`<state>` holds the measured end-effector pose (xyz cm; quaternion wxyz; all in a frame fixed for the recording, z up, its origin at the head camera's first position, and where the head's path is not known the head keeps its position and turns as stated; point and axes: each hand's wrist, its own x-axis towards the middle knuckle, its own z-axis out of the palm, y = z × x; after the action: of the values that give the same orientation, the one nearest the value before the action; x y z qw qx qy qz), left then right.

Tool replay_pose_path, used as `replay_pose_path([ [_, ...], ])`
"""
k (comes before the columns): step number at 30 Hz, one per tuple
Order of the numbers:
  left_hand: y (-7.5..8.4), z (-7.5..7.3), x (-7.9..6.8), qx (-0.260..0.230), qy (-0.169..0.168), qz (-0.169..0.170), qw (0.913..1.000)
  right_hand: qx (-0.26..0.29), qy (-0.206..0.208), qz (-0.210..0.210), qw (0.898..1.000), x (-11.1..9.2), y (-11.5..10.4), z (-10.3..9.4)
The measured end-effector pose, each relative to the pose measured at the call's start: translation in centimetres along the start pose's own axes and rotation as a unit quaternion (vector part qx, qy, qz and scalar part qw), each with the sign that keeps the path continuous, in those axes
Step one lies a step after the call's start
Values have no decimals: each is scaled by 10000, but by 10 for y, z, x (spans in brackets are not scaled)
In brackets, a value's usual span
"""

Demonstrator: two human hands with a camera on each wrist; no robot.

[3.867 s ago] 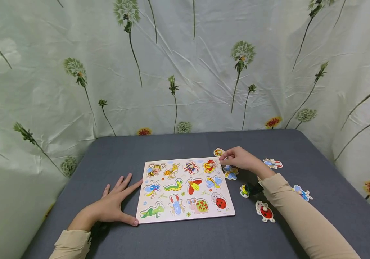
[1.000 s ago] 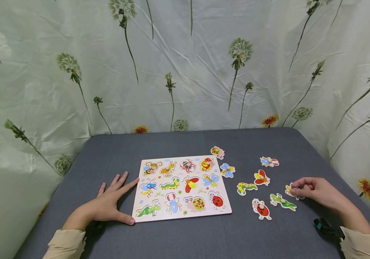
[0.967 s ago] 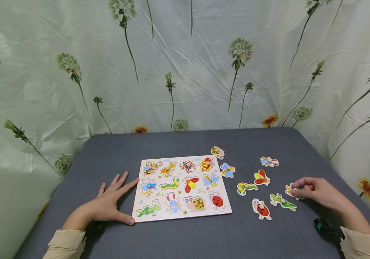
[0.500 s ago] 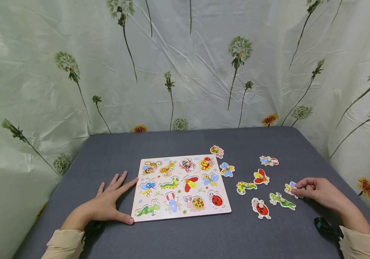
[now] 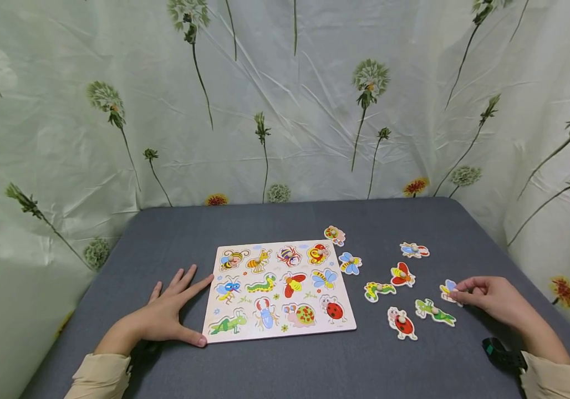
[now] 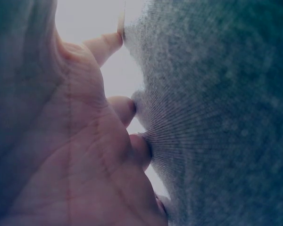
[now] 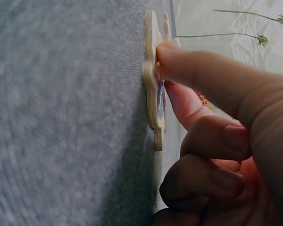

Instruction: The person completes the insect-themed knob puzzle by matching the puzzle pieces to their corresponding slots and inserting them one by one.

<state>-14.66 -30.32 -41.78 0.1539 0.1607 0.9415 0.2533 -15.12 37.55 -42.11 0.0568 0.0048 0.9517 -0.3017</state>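
Note:
A wooden peg puzzle board (image 5: 281,332) with insect pictures lies on the dark table. Four knobbed pieces sit in its top row, including a spider piece (image 5: 289,256). My left hand (image 5: 165,318) is spread flat beside the board, thumb at its near left corner and index fingertip at its left edge. At the far right, my right hand (image 5: 495,299) pinches a small blue-winged insect puzzle piece (image 5: 447,288) between thumb and index finger. In the right wrist view, that puzzle piece (image 7: 153,94) stands edge-on close to the cloth, the other fingers curled below.
Loose pieces lie right of the board: a snail (image 5: 335,235), a dragonfly (image 5: 350,263), a caterpillar (image 5: 380,291), a red-winged fly (image 5: 402,274), a beetle (image 5: 413,250), a ladybird (image 5: 402,323) and a grasshopper (image 5: 435,312). A floral curtain (image 5: 285,111) hangs behind the table.
My right hand has gone from the board's far right corner to the blue-winged piece at the far right. Over the last second it shifts only slightly. The left hand keeps its place.

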Motion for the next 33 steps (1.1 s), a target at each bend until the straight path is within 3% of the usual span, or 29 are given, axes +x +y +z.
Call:
replay_pose_path([
  [6, 0, 0, 0, -15, 3, 11, 10000, 14, 96, -58, 9999, 1, 1, 2],
  [19, -3, 0, -2, 3, -16, 27, 10000, 159, 548, -691, 9960, 2, 9, 10],
  [33, -3, 0, 1, 24, 12, 110, 9999, 188, 356, -503, 9979, 2, 9, 8],
])
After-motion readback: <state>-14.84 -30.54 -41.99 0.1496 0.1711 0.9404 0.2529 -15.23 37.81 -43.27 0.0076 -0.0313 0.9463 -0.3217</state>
